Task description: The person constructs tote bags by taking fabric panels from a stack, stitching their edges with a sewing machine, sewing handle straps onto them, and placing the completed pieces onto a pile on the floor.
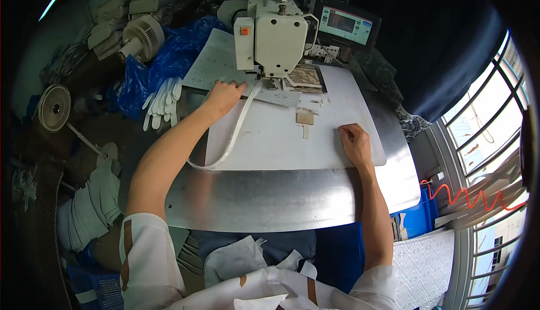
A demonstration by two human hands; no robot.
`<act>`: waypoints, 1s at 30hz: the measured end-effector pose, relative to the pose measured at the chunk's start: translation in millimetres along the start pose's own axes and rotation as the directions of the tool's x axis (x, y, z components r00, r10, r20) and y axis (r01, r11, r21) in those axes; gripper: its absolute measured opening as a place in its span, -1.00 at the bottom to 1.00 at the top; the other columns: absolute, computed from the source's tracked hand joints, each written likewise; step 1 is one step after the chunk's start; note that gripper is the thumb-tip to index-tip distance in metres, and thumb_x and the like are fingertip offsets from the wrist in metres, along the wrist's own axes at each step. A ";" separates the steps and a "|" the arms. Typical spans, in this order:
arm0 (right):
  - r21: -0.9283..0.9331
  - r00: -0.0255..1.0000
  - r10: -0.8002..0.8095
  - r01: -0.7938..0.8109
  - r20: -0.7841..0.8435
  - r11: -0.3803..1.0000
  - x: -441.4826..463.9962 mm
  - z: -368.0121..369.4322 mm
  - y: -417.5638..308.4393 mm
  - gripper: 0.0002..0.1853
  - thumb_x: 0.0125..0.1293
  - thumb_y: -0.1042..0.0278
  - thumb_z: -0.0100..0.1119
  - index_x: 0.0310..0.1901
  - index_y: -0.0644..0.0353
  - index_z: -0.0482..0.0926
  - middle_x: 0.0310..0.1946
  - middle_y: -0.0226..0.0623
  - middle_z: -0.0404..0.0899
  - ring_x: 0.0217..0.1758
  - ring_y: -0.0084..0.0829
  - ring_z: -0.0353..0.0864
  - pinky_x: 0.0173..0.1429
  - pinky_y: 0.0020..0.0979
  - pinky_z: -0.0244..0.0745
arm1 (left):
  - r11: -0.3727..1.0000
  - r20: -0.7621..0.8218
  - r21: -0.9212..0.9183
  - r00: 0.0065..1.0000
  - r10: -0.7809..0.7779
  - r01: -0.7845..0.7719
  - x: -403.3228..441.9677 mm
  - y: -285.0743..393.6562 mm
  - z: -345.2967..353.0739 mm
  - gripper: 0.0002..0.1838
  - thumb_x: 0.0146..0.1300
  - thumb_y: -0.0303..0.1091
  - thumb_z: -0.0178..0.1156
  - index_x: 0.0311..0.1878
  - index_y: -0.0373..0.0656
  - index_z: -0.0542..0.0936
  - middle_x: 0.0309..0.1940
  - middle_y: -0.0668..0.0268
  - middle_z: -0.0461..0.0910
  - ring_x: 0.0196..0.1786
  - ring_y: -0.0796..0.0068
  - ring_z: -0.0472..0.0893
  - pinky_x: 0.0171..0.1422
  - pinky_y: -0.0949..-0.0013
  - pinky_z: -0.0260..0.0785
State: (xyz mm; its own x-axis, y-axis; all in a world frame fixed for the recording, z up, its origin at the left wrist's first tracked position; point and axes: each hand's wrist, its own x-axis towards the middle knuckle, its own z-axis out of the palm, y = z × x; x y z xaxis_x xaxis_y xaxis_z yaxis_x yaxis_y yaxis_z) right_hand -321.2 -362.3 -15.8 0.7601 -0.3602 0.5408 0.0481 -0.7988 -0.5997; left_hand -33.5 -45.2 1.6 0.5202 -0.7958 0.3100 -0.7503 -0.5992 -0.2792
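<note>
My left hand [226, 97] lies on the patterned grey sheet [216, 60], just left of the needle area of the white sewing machine [280, 40]. Its fingers are bent, and whether they pinch the sheet cannot be made out. A white strap [241, 123] runs from near the needle down to the table's front left. On the right of the white work surface [270, 141] rests my right hand [355, 137], its fingers curled together; anything inside is hidden. Between the hands lies a small tan piece [305, 118] with a pale strip under it.
Behind the machine at the right stands a lit screen [346, 24]. White gloves [163, 103] and blue plastic [183, 51] are at the left, near a fan [55, 107]. A red coiled hose [467, 197] and a blue bin [422, 214] are at the right.
</note>
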 end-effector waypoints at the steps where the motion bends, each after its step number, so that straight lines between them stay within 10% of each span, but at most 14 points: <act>1: 0.008 1.000 0.003 -0.003 -0.001 1.000 -0.2 0.5 0.2 -0.86 0.33 0.48 0.24 -0.18 0.35 0.72 -0.22 -0.10 0.69 -0.29 -0.29 0.68 -0.13 -0.39 0.56 | 0.999 -0.096 0.052 0.995 0.002 0.002 0.5 0.9 2.0 -0.51 0.24 -0.50 0.05 0.27 -0.12 0.46 -0.11 0.09 0.65 -0.13 0.04 0.70 -0.03 0.03 0.57; 9: 0.028 1.000 0.000 0.000 0.013 1.000 -1.0 -2.8 4.8 -0.86 0.33 0.48 0.24 -0.19 0.34 0.72 -0.22 -0.12 0.70 -0.29 -0.30 0.68 -0.11 -0.40 0.56 | 0.966 -0.015 -0.100 0.971 0.237 -0.237 -4.7 32.9 -16.3 -0.57 0.18 -0.48 0.13 0.17 -0.23 0.51 -0.24 0.12 0.66 -0.26 -0.01 0.67 -0.15 0.09 0.54; 11: 0.029 1.000 0.002 -0.003 0.013 1.000 -1.1 -3.6 3.5 -0.86 0.33 0.48 0.24 -0.19 0.34 0.72 -0.21 -0.12 0.70 -0.28 -0.29 0.68 -0.10 -0.40 0.56 | 0.974 0.193 0.121 0.967 0.166 -0.191 -53.4 75.1 -70.3 -0.52 0.17 -0.49 0.16 0.22 -0.23 0.50 -0.17 0.15 0.64 -0.15 -0.03 0.66 -0.02 0.05 0.53; 16: -0.001 0.998 0.029 -0.029 0.053 1.000 -1.1 -4.8 1.1 -0.85 0.36 0.44 0.24 -0.17 0.32 0.72 -0.17 -0.14 0.70 -0.21 -0.30 0.69 -0.02 -0.39 0.55 | 0.985 0.038 0.027 0.985 0.170 -0.171 -201.9 69.9 -175.3 -0.46 0.24 -0.52 0.09 0.34 -0.11 0.49 0.17 0.09 0.55 0.21 -0.06 0.53 0.38 -0.05 0.36; 23: -0.131 0.993 -0.047 0.061 0.108 0.990 1.1 0.0 17.4 -0.82 0.38 0.40 0.25 -0.10 0.31 0.71 -0.15 -0.08 0.69 -0.13 -0.20 0.70 0.00 -0.34 0.55 | 0.752 -0.255 0.423 0.863 -0.436 0.505 -381.0 -3.6 -306.5 -0.39 0.25 -0.49 0.18 0.40 0.08 0.49 0.30 0.18 0.56 0.20 -0.09 0.59 0.30 0.08 0.47; 30: -0.268 0.979 -0.051 0.104 0.199 0.958 12.5 -2.2 41.4 -0.77 0.46 0.33 0.19 0.00 0.29 0.68 -0.09 -0.15 0.68 -0.09 -0.28 0.68 0.02 -0.36 0.56 | 0.327 -0.241 0.467 0.475 -0.846 0.821 -579.1 -24.5 -159.2 -0.27 0.20 -0.67 0.07 0.45 0.17 0.43 0.31 0.21 0.55 0.15 -0.08 0.64 0.13 0.09 0.59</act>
State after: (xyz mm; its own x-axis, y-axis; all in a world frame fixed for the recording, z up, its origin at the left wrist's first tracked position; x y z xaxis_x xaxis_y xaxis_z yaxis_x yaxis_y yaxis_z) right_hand -311.1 -401.0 -32.6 0.8703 -0.2162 0.4425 -0.0482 -0.9316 -0.3604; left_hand -381.3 444.2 -26.3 0.7835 0.1506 0.6028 0.3722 -0.8906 -0.2612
